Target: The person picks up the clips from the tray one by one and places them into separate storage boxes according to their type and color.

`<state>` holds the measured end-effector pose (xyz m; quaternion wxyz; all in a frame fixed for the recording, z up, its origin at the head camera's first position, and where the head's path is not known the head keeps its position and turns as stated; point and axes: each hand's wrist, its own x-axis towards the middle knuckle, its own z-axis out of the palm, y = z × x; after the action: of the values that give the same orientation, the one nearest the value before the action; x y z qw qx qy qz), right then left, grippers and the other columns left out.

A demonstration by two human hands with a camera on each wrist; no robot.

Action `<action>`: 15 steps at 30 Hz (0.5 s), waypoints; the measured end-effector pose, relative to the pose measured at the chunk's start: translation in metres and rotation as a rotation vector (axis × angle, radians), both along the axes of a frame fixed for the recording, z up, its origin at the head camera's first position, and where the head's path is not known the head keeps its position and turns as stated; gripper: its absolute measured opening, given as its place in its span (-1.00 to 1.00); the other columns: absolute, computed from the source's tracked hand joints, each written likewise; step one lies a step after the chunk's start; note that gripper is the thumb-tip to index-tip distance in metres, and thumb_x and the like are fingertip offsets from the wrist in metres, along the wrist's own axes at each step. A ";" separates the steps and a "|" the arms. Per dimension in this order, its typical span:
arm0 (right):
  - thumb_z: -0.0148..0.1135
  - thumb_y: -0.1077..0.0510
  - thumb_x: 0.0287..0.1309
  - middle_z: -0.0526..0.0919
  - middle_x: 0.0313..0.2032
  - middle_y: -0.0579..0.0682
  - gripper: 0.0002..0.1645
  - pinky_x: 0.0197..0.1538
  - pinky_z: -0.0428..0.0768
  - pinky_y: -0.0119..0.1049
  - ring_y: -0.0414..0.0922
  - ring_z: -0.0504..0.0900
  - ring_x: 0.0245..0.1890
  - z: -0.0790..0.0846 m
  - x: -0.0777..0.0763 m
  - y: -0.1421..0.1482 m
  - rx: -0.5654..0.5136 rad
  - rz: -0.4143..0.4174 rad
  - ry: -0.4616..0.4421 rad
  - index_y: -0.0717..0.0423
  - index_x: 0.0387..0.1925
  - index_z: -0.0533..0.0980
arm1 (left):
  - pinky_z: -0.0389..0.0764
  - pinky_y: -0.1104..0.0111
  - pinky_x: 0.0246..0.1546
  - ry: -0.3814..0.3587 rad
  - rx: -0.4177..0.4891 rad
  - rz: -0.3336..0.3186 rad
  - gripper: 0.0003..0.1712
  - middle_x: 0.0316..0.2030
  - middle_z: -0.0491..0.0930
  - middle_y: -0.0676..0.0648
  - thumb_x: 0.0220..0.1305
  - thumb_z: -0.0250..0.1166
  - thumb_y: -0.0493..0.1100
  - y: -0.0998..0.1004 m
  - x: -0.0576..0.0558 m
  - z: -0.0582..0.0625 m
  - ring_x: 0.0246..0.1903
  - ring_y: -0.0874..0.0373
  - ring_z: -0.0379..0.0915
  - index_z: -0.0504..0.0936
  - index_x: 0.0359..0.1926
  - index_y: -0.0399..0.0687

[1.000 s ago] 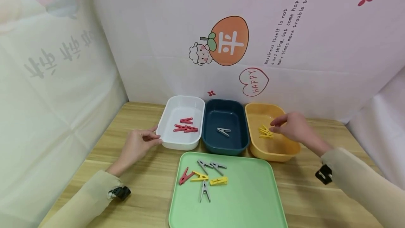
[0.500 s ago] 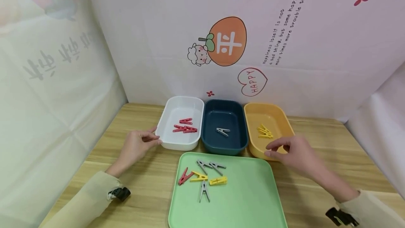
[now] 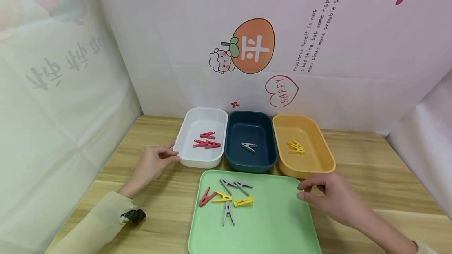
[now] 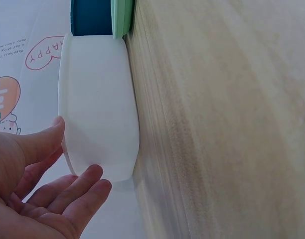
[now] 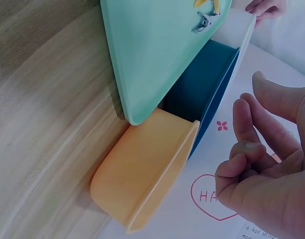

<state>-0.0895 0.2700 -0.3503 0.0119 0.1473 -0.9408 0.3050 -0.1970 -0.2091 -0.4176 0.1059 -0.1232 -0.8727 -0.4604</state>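
My left hand (image 3: pixel 152 164) rests against the left end of a white bin (image 3: pixel 199 162), its thumb at the rim in the left wrist view and its fingers loosely extended. Red clothespins (image 3: pixel 213 144) lie inside this bin. Over the right edge of a green tray (image 3: pixel 279 222) hovers my right hand (image 3: pixel 335 197), holding nothing, with thumb and index finger apart. On the tray's left half are grey clothespins (image 3: pixel 228 208), yellow clothespins (image 3: pixel 244 201) and one red clothespin (image 3: pixel 206 198).
Beside the white bin stand a dark blue bin (image 3: pixel 251 167) with one grey clothespin (image 3: pixel 250 145) and a yellow-orange bin (image 3: pixel 312 158) with yellow clothespins (image 3: pixel 297 151). All are on a wooden table (image 3: pixel 166 214), before a printed cloth backdrop (image 3: pixel 176 50).
My right hand has come out from above the yellow-orange bin and moved toward me, to the tray's right edge. My left hand has stayed at the white bin.
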 end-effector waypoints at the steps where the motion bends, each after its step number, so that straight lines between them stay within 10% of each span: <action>1: 0.62 0.17 0.13 0.64 -0.46 -0.34 -0.83 -0.41 0.44 -0.38 -0.26 0.45 -0.45 0.000 0.000 0.000 0.000 0.004 -0.003 -0.19 -0.33 0.77 | 0.70 0.51 -0.23 0.000 0.000 0.001 -0.93 0.16 0.65 -0.27 0.19 0.60 -0.31 0.000 0.000 0.000 0.09 -0.19 0.68 0.85 -0.32 -0.17; 15: 0.63 0.09 0.12 0.62 -0.45 -0.36 -0.87 -0.40 0.45 -0.39 -0.26 0.44 -0.46 -0.013 0.006 -0.013 -0.011 0.083 -0.085 -0.12 -0.29 0.78 | 0.70 0.50 -0.27 -0.008 0.019 -0.006 -0.94 0.17 0.65 -0.27 0.20 0.59 -0.31 0.001 -0.001 -0.001 0.11 -0.19 0.66 0.85 -0.32 -0.17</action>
<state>-0.0832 0.2573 -0.3630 -0.0397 0.1730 -0.9319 0.3163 -0.1977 -0.2085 -0.4187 0.1021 -0.1229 -0.8682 -0.4697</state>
